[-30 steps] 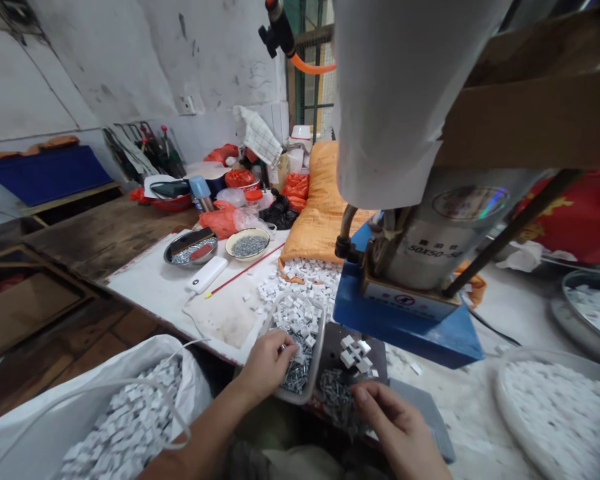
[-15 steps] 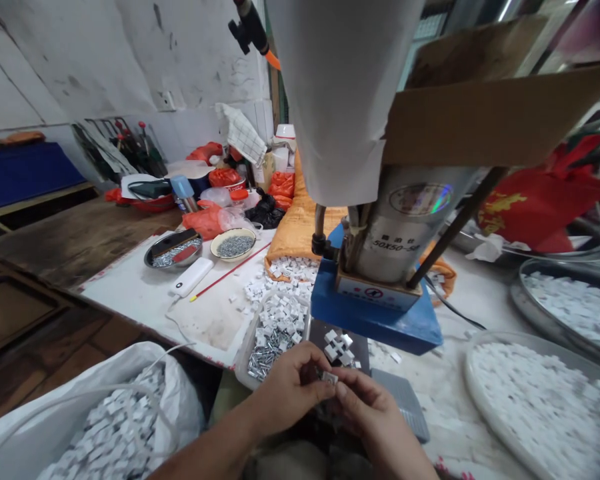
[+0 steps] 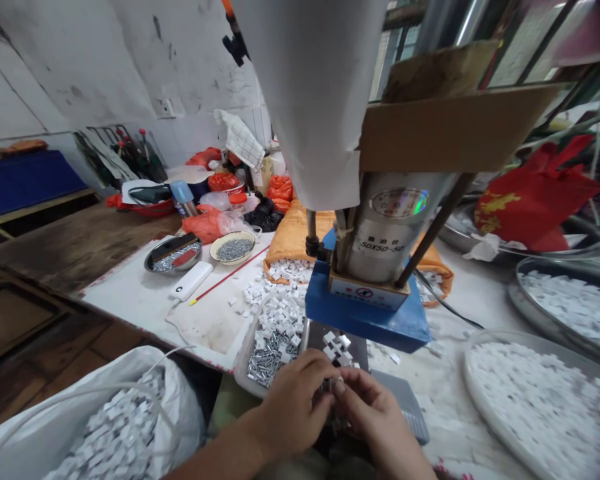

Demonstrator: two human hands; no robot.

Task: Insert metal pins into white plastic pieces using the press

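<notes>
Lower centre of frame: small whitish piece (image 3: 334,382), mostly hidden, between left hand (image 3: 296,400) and right hand (image 3: 380,415); grip of both pinching it, neither nearer. Long axis and pointing direction: cannot tell, fingers cover it. Translucent plastic tub (image 3: 243,378) of silvery metal pins (image 3: 264,361) just up-left

One camera (head-worn) looks forward and down.

Silver cylinder (image 3: 387,237) says "50X50-50", last digit's kinda mushy, with Chinese characters above. Oval sticker (image 3: 399,203): too blurry. Base label (image 3: 366,293) has a slashed-circle prohibition sign. Red bag's (image 3: 525,200) gold lettering? Can't make it out.
</notes>
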